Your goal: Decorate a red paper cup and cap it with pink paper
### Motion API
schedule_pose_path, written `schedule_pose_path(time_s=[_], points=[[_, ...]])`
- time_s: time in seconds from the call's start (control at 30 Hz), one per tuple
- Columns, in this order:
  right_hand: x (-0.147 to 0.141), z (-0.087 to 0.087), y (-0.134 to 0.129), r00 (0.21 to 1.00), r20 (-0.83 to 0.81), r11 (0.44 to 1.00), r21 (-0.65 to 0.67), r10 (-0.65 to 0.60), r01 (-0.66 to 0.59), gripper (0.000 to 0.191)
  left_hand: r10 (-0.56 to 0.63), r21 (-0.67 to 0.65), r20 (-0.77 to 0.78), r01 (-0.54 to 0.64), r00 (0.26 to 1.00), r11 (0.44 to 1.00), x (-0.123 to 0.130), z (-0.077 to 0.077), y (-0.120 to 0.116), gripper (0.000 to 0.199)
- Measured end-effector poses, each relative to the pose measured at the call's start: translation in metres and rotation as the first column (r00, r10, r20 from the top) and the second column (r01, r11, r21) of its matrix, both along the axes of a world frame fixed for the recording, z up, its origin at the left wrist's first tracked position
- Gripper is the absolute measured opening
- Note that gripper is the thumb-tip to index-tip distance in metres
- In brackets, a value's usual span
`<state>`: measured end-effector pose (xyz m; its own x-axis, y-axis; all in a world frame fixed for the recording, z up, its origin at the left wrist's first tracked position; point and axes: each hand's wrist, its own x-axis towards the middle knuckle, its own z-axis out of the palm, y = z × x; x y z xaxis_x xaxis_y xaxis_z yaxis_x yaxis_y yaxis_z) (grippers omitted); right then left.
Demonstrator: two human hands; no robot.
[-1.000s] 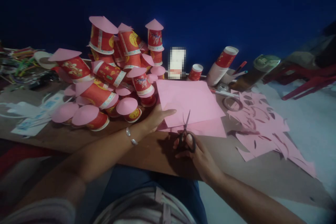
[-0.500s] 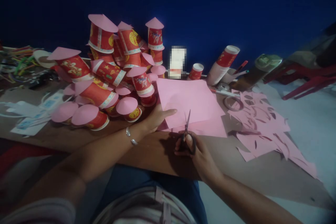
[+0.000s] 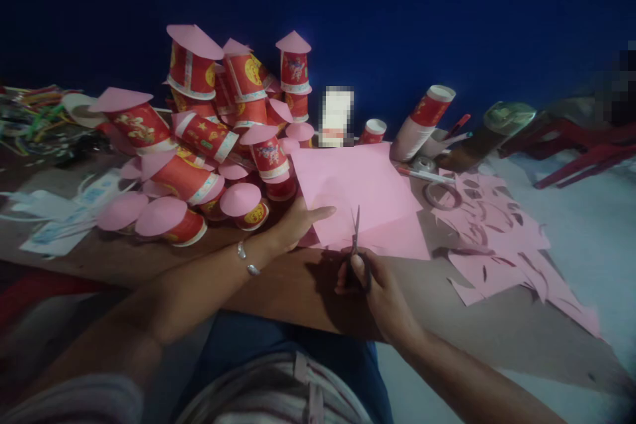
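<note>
My left hand [image 3: 298, 222] grips the lower left edge of a pink paper sheet [image 3: 358, 179], its thumb on top and its fingers underneath. Dark-handled scissors [image 3: 356, 238] are in my right hand [image 3: 370, 278], with the blades slightly apart and pointing away from me over the sheet's near edge. Beneath this sheet lies another pink sheet [image 3: 402, 238], partly covered. To the left stands a pile of red paper cups [image 3: 191, 73] with pink cone tops.
Pink paper offcuts [image 3: 497, 225] lie at the right, beside a tape roll [image 3: 442, 196]. Stacked cups [image 3: 422, 120] lean behind the sheets, near a small red cup [image 3: 373, 132]. White packets [image 3: 69, 212] lie at the left. A red stool [image 3: 571, 146] stands at the far right.
The upper pink sheet has shifted slightly to the left and away from me. My right hand and the scissors have moved a little to the right. My left hand still grips the paper.
</note>
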<state>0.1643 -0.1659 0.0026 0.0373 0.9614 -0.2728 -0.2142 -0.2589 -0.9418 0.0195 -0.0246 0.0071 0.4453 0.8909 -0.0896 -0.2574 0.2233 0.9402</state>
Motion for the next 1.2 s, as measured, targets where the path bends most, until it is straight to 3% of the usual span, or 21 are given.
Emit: schedule_pose_path(time_s=[1.2], points=[[0.004, -0.003, 0.000, 1.000, 0.009, 1.000, 0.024, -0.008, 0.008, 0.045, 0.025, -0.084, -0.003, -0.026, 1.000, 0.996, 0.000, 0.009, 0.002, 0.066]])
